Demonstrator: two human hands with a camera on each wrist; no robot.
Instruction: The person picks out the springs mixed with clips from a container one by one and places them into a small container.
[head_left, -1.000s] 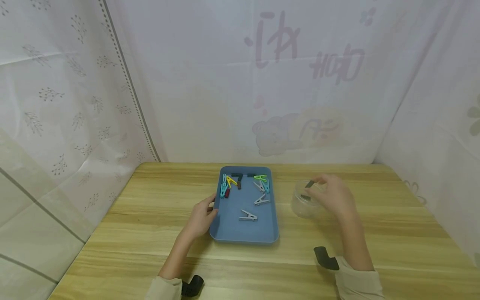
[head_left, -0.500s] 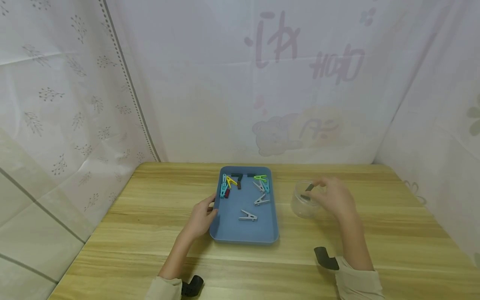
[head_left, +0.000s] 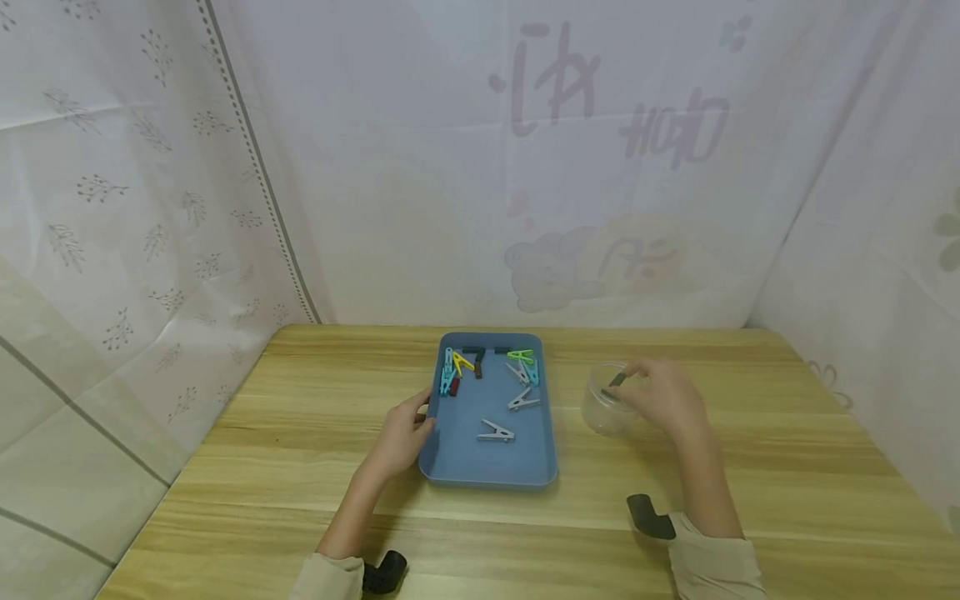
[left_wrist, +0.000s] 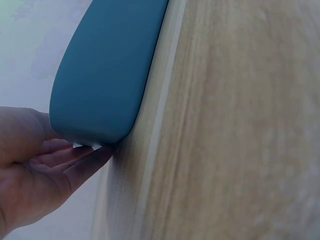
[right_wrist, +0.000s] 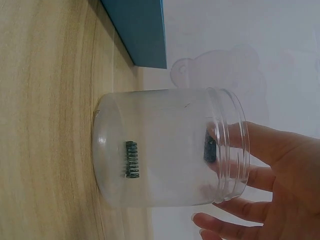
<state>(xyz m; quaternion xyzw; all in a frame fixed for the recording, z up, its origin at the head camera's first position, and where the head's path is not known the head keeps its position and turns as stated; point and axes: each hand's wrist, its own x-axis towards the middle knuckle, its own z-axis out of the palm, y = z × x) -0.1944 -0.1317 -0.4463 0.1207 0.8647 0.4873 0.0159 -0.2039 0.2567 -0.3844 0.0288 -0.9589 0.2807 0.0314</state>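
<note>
My right hand point(head_left: 667, 396) pinches a small black piece point(right_wrist: 210, 145) between thumb and fingertips, inside the threaded mouth of a clear jar point(right_wrist: 165, 150); the jar's wall blurs its detail. At the jar's bottom lies a dark coil spring point(right_wrist: 132, 160). My left hand point(head_left: 401, 433) holds the left side of a blue tray point(head_left: 487, 467), thumb at the rim and fingers point(left_wrist: 85, 167) against the outer wall near the bottom edge. In the tray are grey clothespins point(head_left: 497, 432), a yellow clothespin point(head_left: 462, 363), a green one point(head_left: 521, 356) and several blue ones.
Small dark pieces point(head_left: 478, 368) and a dark red piece point(head_left: 454, 387) lie in the tray's far left part, a dark spring point(head_left: 502, 351) by its far wall. The wooden table point(head_left: 300, 400) backs onto a printed curtain point(head_left: 420, 208).
My right hand has lowered slightly, bringing the black piece from above the rim down into the jar's mouth. The left hand and tray have stayed in place.
</note>
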